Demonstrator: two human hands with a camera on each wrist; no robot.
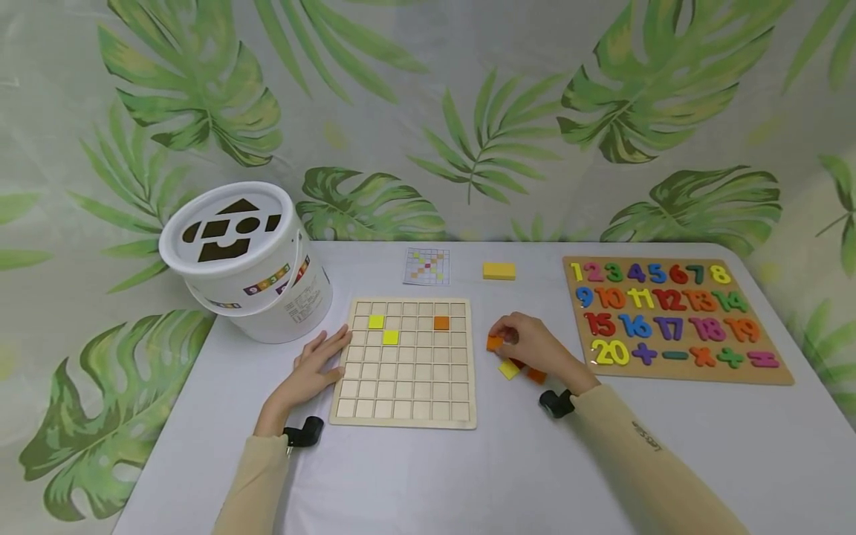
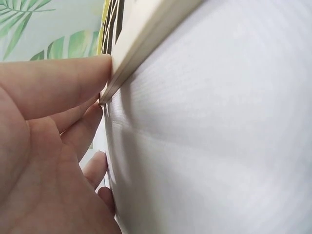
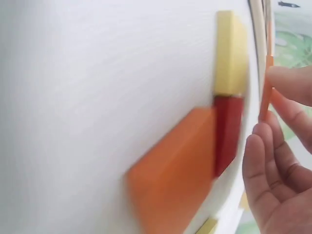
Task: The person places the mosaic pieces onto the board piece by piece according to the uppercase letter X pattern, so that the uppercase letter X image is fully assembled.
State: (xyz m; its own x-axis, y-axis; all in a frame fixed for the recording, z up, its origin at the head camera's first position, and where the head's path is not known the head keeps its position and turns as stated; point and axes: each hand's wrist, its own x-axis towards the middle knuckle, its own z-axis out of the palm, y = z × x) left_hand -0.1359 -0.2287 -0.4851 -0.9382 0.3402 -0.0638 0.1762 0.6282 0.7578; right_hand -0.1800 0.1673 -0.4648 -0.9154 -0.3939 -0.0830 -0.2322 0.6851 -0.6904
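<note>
Right of the grid board (image 1: pixel 404 364) near the worktop's (image 1: pixel 468 475) middle, the right hand (image 1: pixel 535 345) pinches a small orange tile (image 1: pixel 494 342), likely light, stiff and best held by its edges, while the left hand's (image 1: pixel 314 368) straight fingers (image 2: pixel 58 85) steady the board's left edge.

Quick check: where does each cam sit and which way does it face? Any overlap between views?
Head: above the white table, facing forward and down; both hands and sleeves show.
Left wrist: low beside the left hand, looking along the square wooden grid board edge that its fingers touch.
Right wrist: low by the right hand, looking at small orange and yellow square tiles.
Shared: head view also shows board and tiles.
</note>
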